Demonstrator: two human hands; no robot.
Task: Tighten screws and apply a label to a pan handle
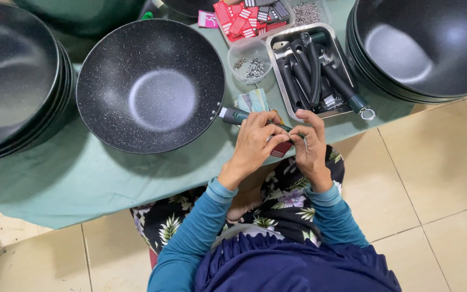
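We see both hands meeting over the near edge of the table. The left hand [253, 141] has its fingers curled down over the dark handle [237, 115] of the speckled wok, closed on it near its free end. The right hand [309, 143] sits just beside it, fingertips pinched together on something small at the handle's end; what it pinches is too hidden to tell. A red tag [281, 148] shows just under and between the two hands.

The handle runs left into the speckled black wok [151, 85], which lies open side up on the green cloth [77, 178] covering the table, left of the hands. A folded striped cloth [253, 100] lies just beyond the hands, touching the handle area.

Further out, a metal tray [284, 81] holds a pile of loose dark handles [309, 70], right and far of the hands. Just left of the tray, a clear plastic tub [242, 51] holds small screws [255, 67]. At the far edge, a tray of red and striped tags [242, 19] and another tub of small metal parts [307, 12].

Stacked black woks on the far left [14, 75] and on the far right [422, 46]. Teal sleeves, a floral garment on the lap, and a tiled floor [439, 189] below.
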